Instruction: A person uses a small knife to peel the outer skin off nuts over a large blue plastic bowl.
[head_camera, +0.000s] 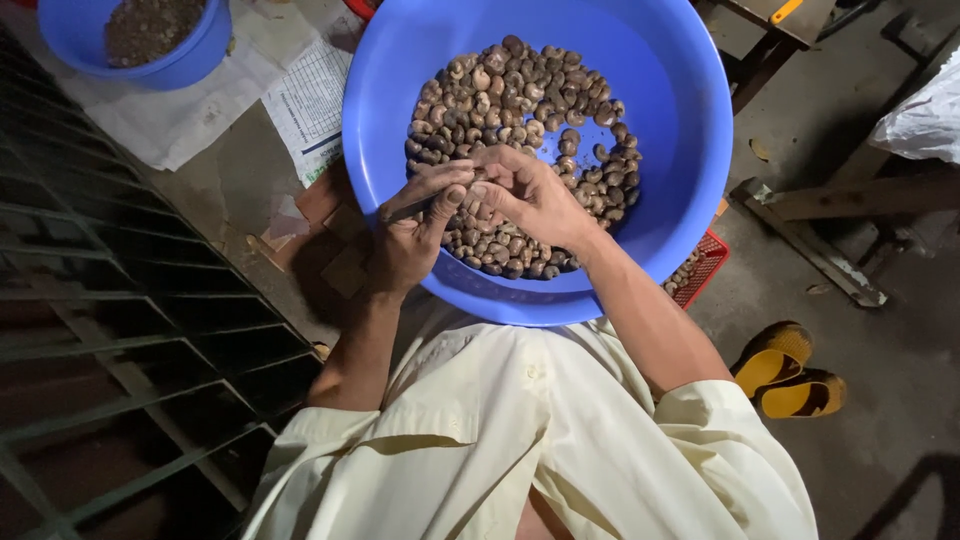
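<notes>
A large blue basin (640, 70) rests against the person's lap, holding a heap of brown nuts (520, 130). Over its near side, the left hand (415, 230) grips a thin blade while the right hand (530, 195) pinches one nut against it. Beyond the basin's far-left rim stands a smaller blue tub (190, 60) on newspaper (300, 100). Yellow sandals (785, 380) lie right of the basin.

The floor (880, 330) is bare grey concrete under dim light. A dark metal grille (120, 330) stands on the left. Wooden planks (830, 215) lie on the right, beside yellow sandals (785, 380).
</notes>
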